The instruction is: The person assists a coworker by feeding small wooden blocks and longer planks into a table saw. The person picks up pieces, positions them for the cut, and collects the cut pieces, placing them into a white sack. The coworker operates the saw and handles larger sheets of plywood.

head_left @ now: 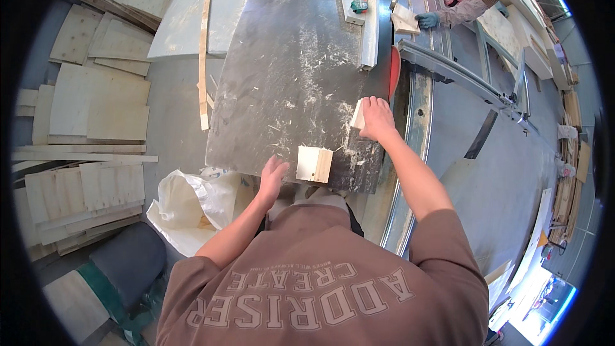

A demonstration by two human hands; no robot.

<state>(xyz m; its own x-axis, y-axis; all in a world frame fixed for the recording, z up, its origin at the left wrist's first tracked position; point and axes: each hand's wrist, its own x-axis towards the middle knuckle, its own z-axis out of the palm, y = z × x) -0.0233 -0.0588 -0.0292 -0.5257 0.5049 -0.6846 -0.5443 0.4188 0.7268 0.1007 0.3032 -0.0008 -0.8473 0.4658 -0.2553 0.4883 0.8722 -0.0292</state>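
Observation:
My right hand (378, 117) grips a small pale wooden block (357, 115) near the right edge of a dark, sawdust-strewn worktop (269, 83). Just beyond that hand stands a red curved piece (394, 72), beside the end of a metal fence (370, 45). My left hand (273, 176) is held at the worktop's near edge with its fingers loosely stretched and nothing in them. Between the hands, close to my body, lies a short stack of pale wooden blocks (314, 164), apart from the left hand.
A co-worker's gloved hand (428, 20) rests by wooden pieces (405, 19) beyond the fence. A green-and-black tool (360, 5) lies at the back. Plywood stacks (96, 102) line the left; a white sack (192, 202) sits below. A long wooden strip (204, 51) stands left.

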